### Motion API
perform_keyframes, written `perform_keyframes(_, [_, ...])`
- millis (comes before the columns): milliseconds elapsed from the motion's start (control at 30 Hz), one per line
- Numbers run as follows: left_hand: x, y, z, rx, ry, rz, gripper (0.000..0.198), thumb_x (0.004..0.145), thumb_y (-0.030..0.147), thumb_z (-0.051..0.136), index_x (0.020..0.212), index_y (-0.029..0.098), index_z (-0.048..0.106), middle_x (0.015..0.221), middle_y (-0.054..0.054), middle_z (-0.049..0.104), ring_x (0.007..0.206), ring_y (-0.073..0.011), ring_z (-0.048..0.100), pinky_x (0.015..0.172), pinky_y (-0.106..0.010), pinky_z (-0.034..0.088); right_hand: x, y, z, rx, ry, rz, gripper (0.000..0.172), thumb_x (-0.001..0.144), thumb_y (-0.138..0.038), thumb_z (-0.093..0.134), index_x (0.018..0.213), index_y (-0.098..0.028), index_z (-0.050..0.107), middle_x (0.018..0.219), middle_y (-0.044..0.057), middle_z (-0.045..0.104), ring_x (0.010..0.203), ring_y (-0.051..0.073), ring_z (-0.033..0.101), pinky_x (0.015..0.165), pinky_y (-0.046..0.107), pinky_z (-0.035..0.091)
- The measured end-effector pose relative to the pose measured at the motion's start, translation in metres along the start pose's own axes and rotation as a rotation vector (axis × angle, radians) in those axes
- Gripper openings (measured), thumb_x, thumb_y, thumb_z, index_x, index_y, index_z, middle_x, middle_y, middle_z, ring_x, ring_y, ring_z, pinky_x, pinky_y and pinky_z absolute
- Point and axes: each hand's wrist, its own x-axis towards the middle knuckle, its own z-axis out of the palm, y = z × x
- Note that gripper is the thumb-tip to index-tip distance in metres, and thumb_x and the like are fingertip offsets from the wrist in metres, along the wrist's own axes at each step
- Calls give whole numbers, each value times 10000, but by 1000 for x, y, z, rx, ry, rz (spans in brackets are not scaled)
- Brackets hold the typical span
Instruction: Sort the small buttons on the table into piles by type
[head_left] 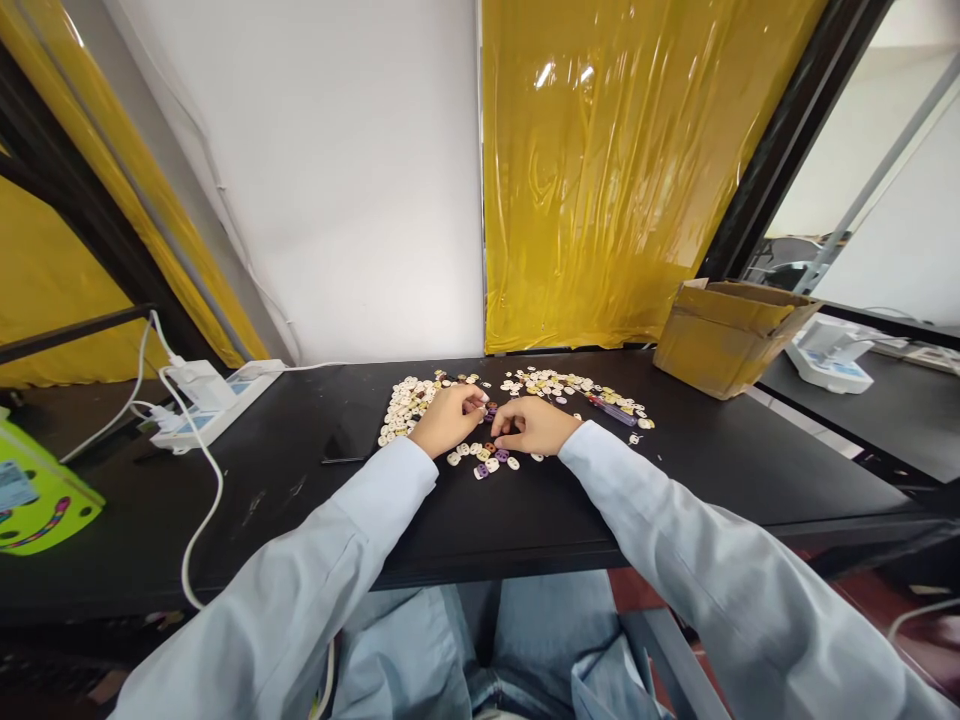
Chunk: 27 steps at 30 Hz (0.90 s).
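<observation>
Head view: left hand [448, 420] and right hand [534, 426] meet mid-way along the black table [675, 470] over small cream, brown and purple plastic pieces [487, 462]. Both grips are narrow; I cannot tell what they hold. A dragging pale blue sleeve [390, 480] might sweep pieces off the near edge.

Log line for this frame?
left hand: fingertips among small pieces | right hand: curled beside it | black table | cardboard box at right

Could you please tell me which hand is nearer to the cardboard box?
Right. The right hand rests left of the box; the left hand lies beyond it, farther off.
</observation>
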Motion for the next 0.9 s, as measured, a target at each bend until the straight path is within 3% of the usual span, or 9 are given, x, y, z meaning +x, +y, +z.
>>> perform_keyframes(233, [-1, 4, 0, -129, -53, 24, 170, 767, 174, 546, 879, 162, 673, 829, -48, 702, 752, -165, 644, 720, -291, 520, 1, -3, 1, 80, 81, 57, 95, 686, -131, 619, 772, -164, 596, 584, -38, 568, 497, 87, 505, 517, 207, 403])
perform_keyframes(400, [-1, 6, 2, -355, -107, 55, 176, 768, 154, 572, 927, 151, 647, 903, -64, 696, 846, -168, 660, 810, -304, 527, 6, 0, 1, 112, 260, 40, 79, 706, -122, 593, 773, -161, 608, 696, 5, 619, 598, 105, 556, 597, 231, 460])
perform_keyframes(533, [-2, 8, 2, -387, -121, 61, 204, 766, 174, 613, 968, 152, 633, 940, -68, 690, 855, -168, 655, 819, -310, 522, 6, -1, 0, 141, 288, 29, 95, 712, -123, 582, 792, -161, 615, 709, 15, 631, 623, 116, 576, 608, 239, 464])
perform_keyframes(733, [-3, 16, 0, -355, -144, 93, 164, 794, 194, 592, 947, 153, 634, 919, -64, 685, 800, -152, 638, 764, -282, 510, 2, -7, -2, 164, 276, -56, 79, 686, -117, 559, 733, -177, 540, 611, -34, 528, 536, 90, 475, 521, 208, 381])
perform_keyframes(900, [0, 23, 1, -307, -68, 84, 115, 782, 185, 577, 875, 150, 635, 800, -37, 665, 644, -120, 586, 649, -255, 483, 4, -13, -6, 163, 347, -74, 122, 644, -132, 533, 636, -191, 426, 549, -63, 404, 493, 74, 374, 493, 209, 301])
